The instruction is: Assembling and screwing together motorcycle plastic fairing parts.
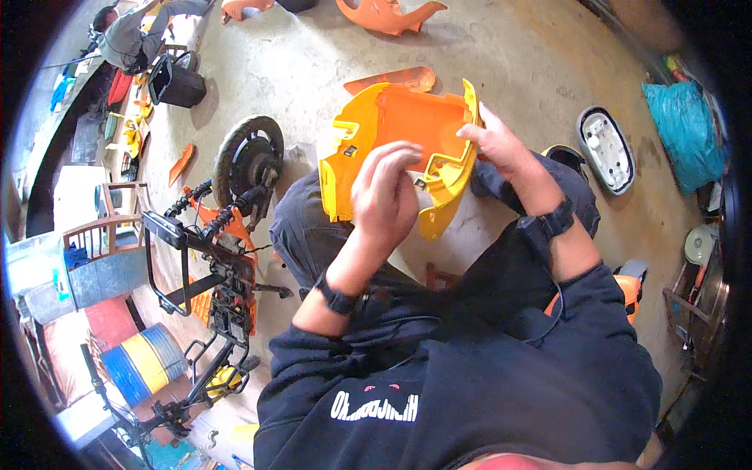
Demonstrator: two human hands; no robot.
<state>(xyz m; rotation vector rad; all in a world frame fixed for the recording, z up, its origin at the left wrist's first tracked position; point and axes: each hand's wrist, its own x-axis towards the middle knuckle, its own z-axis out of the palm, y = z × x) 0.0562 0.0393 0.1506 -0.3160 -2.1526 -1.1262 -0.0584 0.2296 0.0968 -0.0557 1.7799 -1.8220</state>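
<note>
A curved yellow plastic body panel [338, 180] with an orange inner face rests against my knees, tilted toward me. My right hand [501, 145] is closed on its right edge, the thumb lying over the rim. Over the panel's lower middle is my left hand [388, 192], its back to the view and its fingers stretched out across the orange face. The left thumb is hidden, and whether the palm touches the panel cannot be told. Small dark clips sit on the panel's yellow flanges.
To my left stands a stripped scooter frame [231, 270] with a black wheel [249, 164]. Orange panels [388, 14] lie on the concrete floor ahead. A black bucket [178, 82], a blue-yellow drum [145, 362], a pale oval tray [605, 149] and a teal bag [683, 133] surround me. Someone [129, 39] crouches far left.
</note>
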